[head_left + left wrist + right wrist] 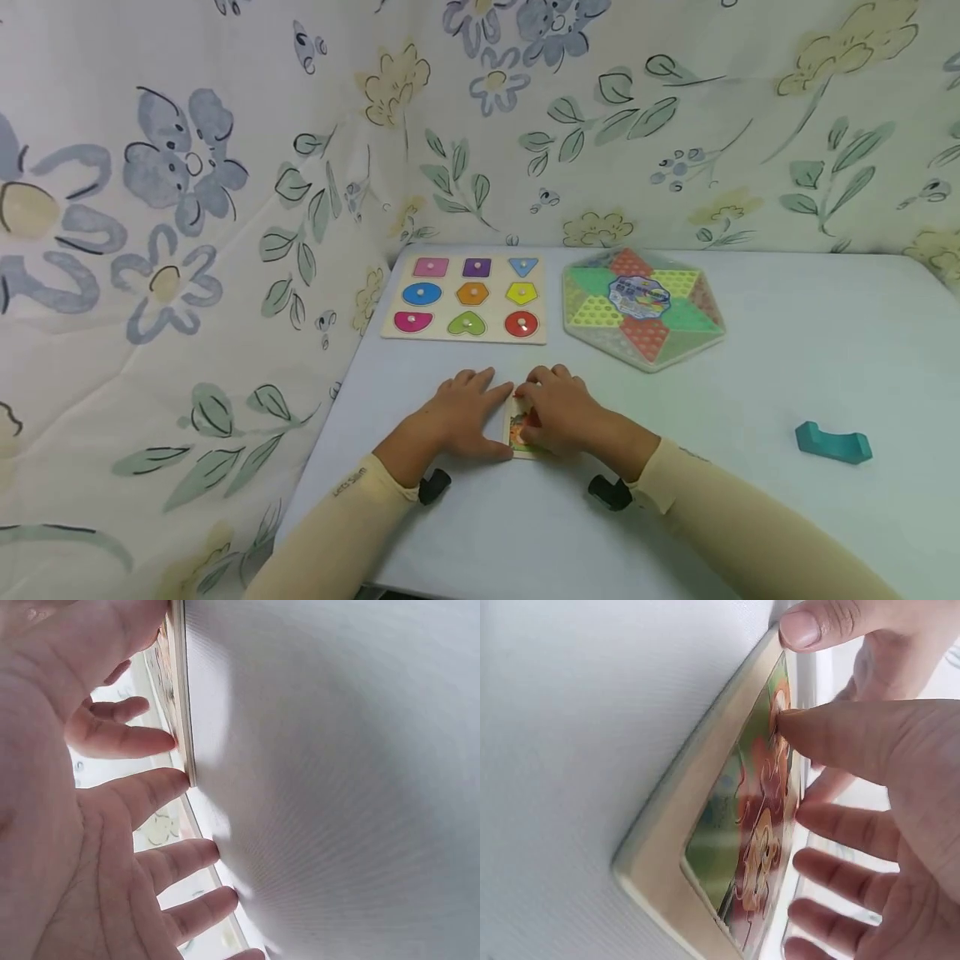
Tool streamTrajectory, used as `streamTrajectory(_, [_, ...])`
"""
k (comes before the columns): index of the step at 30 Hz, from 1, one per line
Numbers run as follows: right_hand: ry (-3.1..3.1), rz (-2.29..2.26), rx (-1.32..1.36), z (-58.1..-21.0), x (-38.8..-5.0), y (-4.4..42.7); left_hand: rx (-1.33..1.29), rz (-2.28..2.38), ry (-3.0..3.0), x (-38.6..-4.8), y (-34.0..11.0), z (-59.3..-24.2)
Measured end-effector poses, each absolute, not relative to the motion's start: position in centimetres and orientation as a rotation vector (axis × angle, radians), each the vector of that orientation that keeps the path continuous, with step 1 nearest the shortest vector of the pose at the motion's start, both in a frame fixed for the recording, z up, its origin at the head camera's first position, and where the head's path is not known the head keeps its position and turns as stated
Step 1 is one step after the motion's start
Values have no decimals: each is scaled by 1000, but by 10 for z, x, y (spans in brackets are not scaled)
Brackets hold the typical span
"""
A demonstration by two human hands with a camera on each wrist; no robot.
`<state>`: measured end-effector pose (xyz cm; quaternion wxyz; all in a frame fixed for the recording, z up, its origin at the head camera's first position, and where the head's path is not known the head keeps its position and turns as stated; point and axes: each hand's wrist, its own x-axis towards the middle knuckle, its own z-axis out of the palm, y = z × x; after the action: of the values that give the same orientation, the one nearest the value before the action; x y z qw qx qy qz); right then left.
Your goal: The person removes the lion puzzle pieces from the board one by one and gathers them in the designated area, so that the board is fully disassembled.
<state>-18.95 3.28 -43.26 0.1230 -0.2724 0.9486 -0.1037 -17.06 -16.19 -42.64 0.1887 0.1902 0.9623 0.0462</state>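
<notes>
Though small, puzzle (724, 832) between hands (467, 417) (562, 410).

The small puzzle (731, 802) is green, red and orange inside pale wood. Beyond the puzzle, the shape board (448, 307) mixes pink, purple, blue, orange, yellow, green and red; beyond and right, the game board (647, 329) is patched red, yellow and green. Right of the puzzle, the block (832, 445) is teal. Farthest beyond, the cloth (712, 50) is white, blue-flowered.

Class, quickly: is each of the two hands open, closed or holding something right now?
Left hand: open, fingers spread, touching the flat, straight-edged pale wooden puzzle board.
Right hand: open, thumb touching the puzzle board's colourful picture.
</notes>
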Motion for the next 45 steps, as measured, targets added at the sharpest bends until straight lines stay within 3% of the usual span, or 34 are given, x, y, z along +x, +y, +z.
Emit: streamTrajectory(45, [2722,-568,-694,-432,-200,26,520,177,2697,-177,-161,-427])
